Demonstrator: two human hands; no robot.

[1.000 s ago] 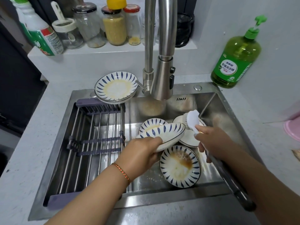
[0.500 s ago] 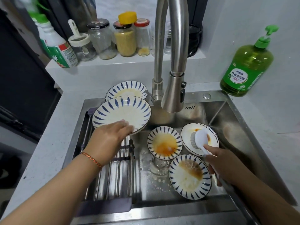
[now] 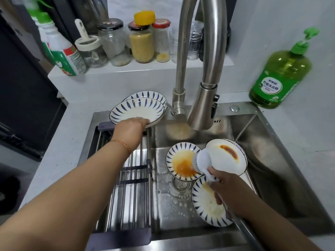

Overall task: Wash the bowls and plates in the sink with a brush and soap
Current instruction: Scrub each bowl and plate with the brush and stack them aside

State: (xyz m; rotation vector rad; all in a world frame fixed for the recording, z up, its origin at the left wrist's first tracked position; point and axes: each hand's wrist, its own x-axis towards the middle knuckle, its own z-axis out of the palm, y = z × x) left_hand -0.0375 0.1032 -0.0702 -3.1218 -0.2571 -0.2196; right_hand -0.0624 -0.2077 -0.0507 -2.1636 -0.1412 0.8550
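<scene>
a: what's the left hand doing?

b: its fingers are curled over the near rim of a blue-striped plate, gripping it. that plate sits on top of a second striped plate at the back corner of the sink, just beyond the hand.

a: and the right hand?

b: wrapped around the handle of a white dish brush. the brush head pokes out ahead of the knuckles, over the edge of a striped bowl with orange sauce. whether the bristles touch the bowl, i can't tell.

a: the other dirty dishes?

b: a white plate with a red-orange smear lies just right of the brush head, seemingly on a stack. a striped plate with a brownish stain lies under the right hand, partly hidden by it. the drain strainer is left of that hand.

a: anything under the left arm?

b: a metal drying rack spans that side of the sink, below the forearm. the faucet hangs between the two hands, its head above the basin.

a: soap?

b: a green dish soap bottle with a pump stands on the bench, well beyond the right hand. jars and a spray bottle line the ledge past the left hand.
</scene>
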